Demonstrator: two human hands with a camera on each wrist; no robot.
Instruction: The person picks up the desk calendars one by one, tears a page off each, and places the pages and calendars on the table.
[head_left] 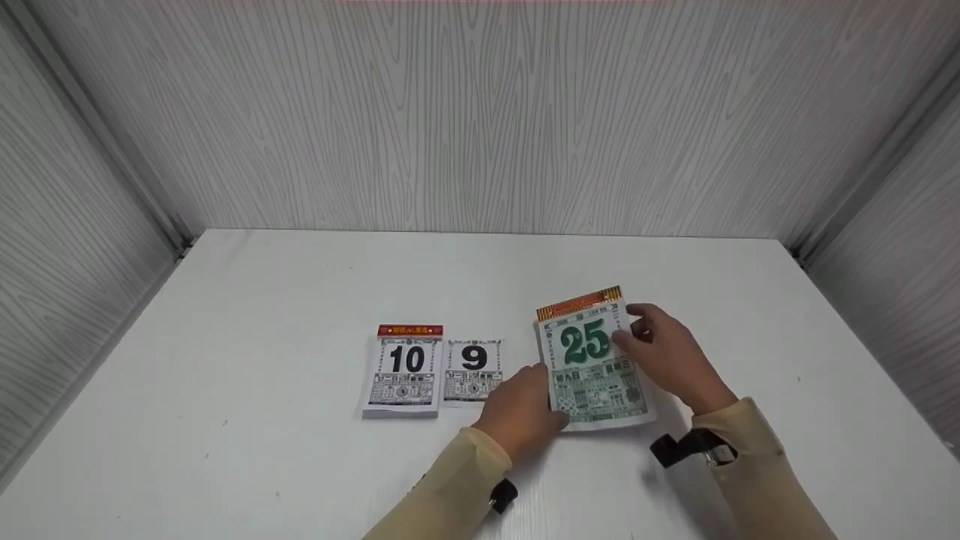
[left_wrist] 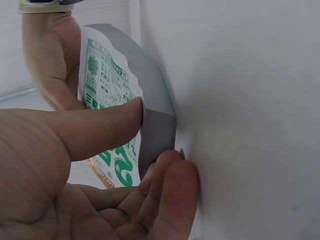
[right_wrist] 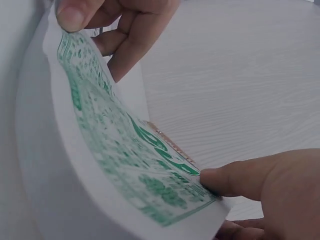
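Note:
A thick tear-off calendar pad [head_left: 592,360] with a green "25" on its top sheet and an orange header lies right of centre on the white table [head_left: 300,285]. My left hand [head_left: 541,390] pinches its lower left corner. In the left wrist view the thumb [left_wrist: 100,127] lies on the top sheet and the fingers [left_wrist: 175,185] curl under the pad [left_wrist: 155,115]. My right hand [head_left: 634,330] grips the pad's right edge near the top. In the right wrist view its thumb [right_wrist: 240,175] presses on the green sheet [right_wrist: 125,150], and the pad bows upward.
Left of the hands lies a second calendar pad [head_left: 405,371] showing a black "10" under a red header. A loose sheet [head_left: 474,371] printed "9" lies beside it. Grey wood-grain walls [head_left: 480,112] enclose the table on three sides.

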